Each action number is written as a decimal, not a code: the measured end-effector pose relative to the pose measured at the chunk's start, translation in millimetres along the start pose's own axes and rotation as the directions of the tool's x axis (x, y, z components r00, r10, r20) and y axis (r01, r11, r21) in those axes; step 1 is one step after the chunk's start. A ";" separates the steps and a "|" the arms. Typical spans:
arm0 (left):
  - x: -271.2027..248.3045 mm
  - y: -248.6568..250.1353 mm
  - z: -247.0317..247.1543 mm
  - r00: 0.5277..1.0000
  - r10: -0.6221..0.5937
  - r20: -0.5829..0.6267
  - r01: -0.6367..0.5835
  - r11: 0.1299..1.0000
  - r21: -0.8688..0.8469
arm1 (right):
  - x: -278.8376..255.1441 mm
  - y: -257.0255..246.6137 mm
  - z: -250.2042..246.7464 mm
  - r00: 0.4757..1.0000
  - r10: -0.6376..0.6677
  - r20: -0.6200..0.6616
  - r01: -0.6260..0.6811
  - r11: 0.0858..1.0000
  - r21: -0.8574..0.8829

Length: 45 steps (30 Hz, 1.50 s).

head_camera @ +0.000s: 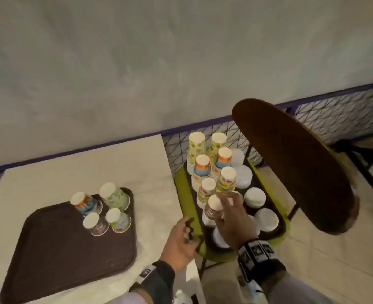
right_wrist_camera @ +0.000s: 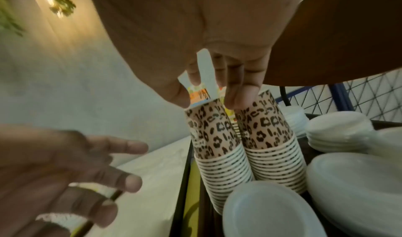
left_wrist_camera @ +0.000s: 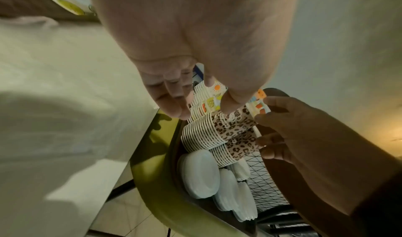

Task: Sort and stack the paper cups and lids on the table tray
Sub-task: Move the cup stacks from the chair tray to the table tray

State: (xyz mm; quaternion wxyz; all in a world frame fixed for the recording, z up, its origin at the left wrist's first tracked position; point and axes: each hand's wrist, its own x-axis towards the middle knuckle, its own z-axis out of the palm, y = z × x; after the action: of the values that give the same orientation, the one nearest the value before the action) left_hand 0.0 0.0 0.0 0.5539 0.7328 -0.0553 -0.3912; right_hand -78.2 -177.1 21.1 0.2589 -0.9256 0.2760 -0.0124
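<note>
My right hand (head_camera: 231, 218) reaches over chair tray (head_camera: 278, 232), palm down, fingertips (right_wrist_camera: 237, 101) curled onto tops of leopard-print cup stacks (right_wrist_camera: 219, 137) at tray's near edge; grip narrow, whether cup actually pinched I cannot tell. My left hand (head_camera: 181, 240) hovers beside, over gap between table (head_camera: 154, 172) and chair, fingers loose, spread, holding nothing. Lid piles (head_camera: 265, 219) along tray's right edge. Four upturned cups (head_camera: 103, 208) at far right corner of table tray (head_camera: 49, 249).

Leopard-print cups (right_wrist_camera: 219, 134), white lids (right_wrist_camera: 269, 211), dark brown tray (head_camera: 60, 249), yellow-green chair (head_camera: 182, 189).
</note>
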 end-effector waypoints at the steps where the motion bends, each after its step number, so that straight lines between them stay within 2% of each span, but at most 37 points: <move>1: 2.8 1.6 6.6 0.995 0.090 0.037 -0.093 0.991 0.098 | 5.1 1.9 3.0 1.000 -0.007 0.031 0.007 1.000 -0.011; 2: 6.6 1.8 9.0 0.994 0.090 0.057 -0.098 0.981 0.170 | 9.1 2.5 3.7 0.999 -0.002 0.037 0.002 1.000 -0.015; 3: 9.8 6.2 11.4 0.990 0.123 0.069 -0.134 0.975 0.178 | 12.9 4.8 6.8 0.999 -0.012 0.053 0.013 1.000 -0.021; 5: 20.4 16.5 17.5 0.991 0.105 0.083 -0.122 0.964 0.235 | 20.0 6.5 12.1 0.997 -0.049 0.066 0.050 0.999 -0.014; 9: 67.2 -9.6 21.9 0.994 0.074 0.075 -0.095 0.935 0.341 | 27.9 10.5 22.9 0.988 -0.138 0.069 0.136 0.990 0.034; 12: 96.2 -28.0 27.9 0.992 0.082 0.099 -0.122 0.846 0.519 | 30.5 10.5 27.2 0.983 -0.179 0.041 0.175 0.981 0.087; 16: 114.9 -25.7 32.5 0.992 0.074 0.106 -0.126 0.732 0.670 | 24.2 10.3 24.7 0.981 -0.194 0.024 0.190 0.975 0.112; 18: 124.2 -30.5 34.5 0.988 0.068 0.137 -0.146 0.683 0.716 | 20.7 13.0 24.4 0.983 -0.181 0.039 0.177 0.980 0.092; 22: 131.0 -25.5 40.9 0.985 -0.038 0.168 -0.113 0.591 0.799 | 14.7 13.8 23.9 0.983 -0.182 0.030 0.180 0.982 0.062; 26: 137.4 -24.8 49.3 0.979 -0.032 0.203 -0.166 0.459 0.873 | 11.7 15.1 25.0 0.984 -0.180 0.021 0.178 0.983 0.051; 29: 144.6 -33.6 50.0 0.984 -0.064 0.167 -0.123 0.439 0.890 | 10.0 16.8 27.2 0.983 -0.182 0.009 0.181 0.982 0.061; 31: 143.7 -31.2 47.4 0.992 -0.076 0.105 -0.058 0.467 0.882 | 8.6 16.9 26.5 0.981 -0.192 0.000 0.192 0.979 0.066; 34: 125.4 -7.7 43.3 0.990 -0.044 0.137 -0.090 0.556 0.826 | 5.9 14.0 20.6 0.976 -0.213 -0.039 0.216 0.972 0.088; 36: 112.2 -1.0 40.5 0.986 0.010 0.166 -0.130 0.672 0.729 | 3.5 10.9 15.5 0.967 -0.244 -0.076 0.250 0.963 0.099; 38: 99.5 2.2 37.2 0.991 0.060 0.123 -0.120 0.813 0.570 | 1.5 7.4 10.4 0.956 -0.275 -0.102 0.285 0.953 0.105; 40: 88.0 2.0 35.0 0.991 0.106 0.086 -0.133 0.890 0.437 | 0.0 3.6 6.5 0.951 -0.288 -0.115 0.301 0.945 0.124; 42: 71.1 9.9 33.7 0.984 0.170 0.057 -0.179 0.916 0.360 | -2.1 -2.2 3.2 0.943 -0.298 -0.148 0.320 0.935 0.156; 45: 53.6 15.4 28.9 0.960 0.279 0.025 -0.270 0.897 0.349 | -2.1 -15.0 0.0 0.932 -0.286 -0.223 0.339 0.905 0.258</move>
State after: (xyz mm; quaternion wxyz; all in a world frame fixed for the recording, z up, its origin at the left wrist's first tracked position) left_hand 24.0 -55.6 -16.6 0.4652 0.8093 -0.2192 -0.2837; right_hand -72.4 -165.3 28.6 0.3611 -0.9044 0.1411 -0.1782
